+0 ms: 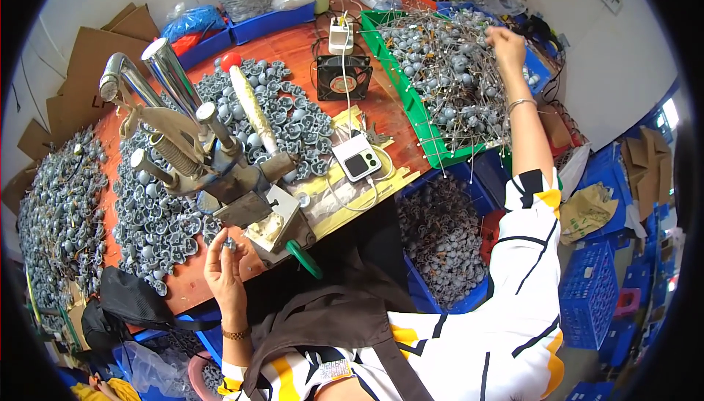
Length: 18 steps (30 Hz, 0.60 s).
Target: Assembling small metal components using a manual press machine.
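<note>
My left hand (226, 269) is raised at the front edge of the red work table, just below the metal hand press (220, 159). Its thumb and fingers pinch a small grey plastic piece (229, 243), whose exact shape is too small to make out. Far to the right, my right arm stretches over a green tray (425, 133) heaped with thin wires and grey balls (455, 71). My right hand (507, 48) hovers at the heap's far right side with fingers bent together; whatever they grip is hidden. Grey half-shell parts (165, 218) lie in a pile around the press.
A small black fan (343, 77), a white phone (356, 157) on a cable and a white power adapter (340, 36) occupy the table's middle. A blue bin (422, 280) of grey parts stands below the tray. Another heap of wired parts (62, 218) lies far left.
</note>
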Tool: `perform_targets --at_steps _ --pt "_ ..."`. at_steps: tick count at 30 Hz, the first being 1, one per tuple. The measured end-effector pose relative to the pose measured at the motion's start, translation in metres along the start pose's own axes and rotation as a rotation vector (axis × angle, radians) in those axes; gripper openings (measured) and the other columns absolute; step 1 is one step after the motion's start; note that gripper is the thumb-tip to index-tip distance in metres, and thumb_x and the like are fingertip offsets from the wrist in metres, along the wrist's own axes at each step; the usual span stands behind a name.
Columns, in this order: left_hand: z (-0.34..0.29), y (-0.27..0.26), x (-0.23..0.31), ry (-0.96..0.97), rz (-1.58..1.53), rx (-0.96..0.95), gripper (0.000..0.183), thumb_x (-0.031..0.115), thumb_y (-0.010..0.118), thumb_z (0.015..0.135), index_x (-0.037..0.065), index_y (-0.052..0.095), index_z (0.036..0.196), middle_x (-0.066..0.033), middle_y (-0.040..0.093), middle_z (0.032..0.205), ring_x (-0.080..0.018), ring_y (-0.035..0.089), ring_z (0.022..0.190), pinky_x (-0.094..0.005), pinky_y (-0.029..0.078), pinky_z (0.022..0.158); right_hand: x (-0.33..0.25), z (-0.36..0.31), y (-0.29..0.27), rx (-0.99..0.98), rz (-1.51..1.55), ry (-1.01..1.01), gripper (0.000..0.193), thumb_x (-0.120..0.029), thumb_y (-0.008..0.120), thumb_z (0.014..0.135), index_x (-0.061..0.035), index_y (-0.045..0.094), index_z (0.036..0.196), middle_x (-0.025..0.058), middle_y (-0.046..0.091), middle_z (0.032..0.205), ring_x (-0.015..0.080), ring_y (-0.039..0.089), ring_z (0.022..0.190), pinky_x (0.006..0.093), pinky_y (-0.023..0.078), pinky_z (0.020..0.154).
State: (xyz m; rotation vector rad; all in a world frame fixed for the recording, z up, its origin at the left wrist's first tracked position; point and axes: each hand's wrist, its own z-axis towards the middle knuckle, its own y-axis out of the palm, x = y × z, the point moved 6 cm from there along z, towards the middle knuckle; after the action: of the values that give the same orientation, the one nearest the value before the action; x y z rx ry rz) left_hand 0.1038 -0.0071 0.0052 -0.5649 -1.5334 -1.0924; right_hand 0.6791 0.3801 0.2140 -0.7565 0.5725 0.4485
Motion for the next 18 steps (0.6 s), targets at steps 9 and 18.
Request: perform_targets --at_steps 9,18 --pt "0.009 0.021 -0.017 0.391 0.456 0.034 0.035 -0.003 0.073 0.078 -0.005 0.061 0.11 -0.0088 0.054 0.117 -0.0157 0.052 0.108 -0.0256 0.039 0.094 -0.059 0.001 -0.03 0.194 0.33 -0.204 0.016 -0.013 0.061 0.09 -0.0029 0.072 0.096 0.0008 0.069 0.076 0.0047 0.055 0.065 0.0202 0.043 0.061" --pt "0.017 0.058 -0.018 0.23 0.697 -0.076 0.027 0.006 0.078 0.071 -0.004 0.063 0.092 -0.0111 0.057 0.096 -0.0257 0.052 0.092 -0.0327 0.042 0.082 -0.074 -0.01 -0.034 0.253 0.186 -0.252 0.021 -0.02 0.059 0.092 -0.0071 0.072 0.103 0.0031 0.071 0.08 0.0063 0.057 0.061 0.022 0.045 0.057"
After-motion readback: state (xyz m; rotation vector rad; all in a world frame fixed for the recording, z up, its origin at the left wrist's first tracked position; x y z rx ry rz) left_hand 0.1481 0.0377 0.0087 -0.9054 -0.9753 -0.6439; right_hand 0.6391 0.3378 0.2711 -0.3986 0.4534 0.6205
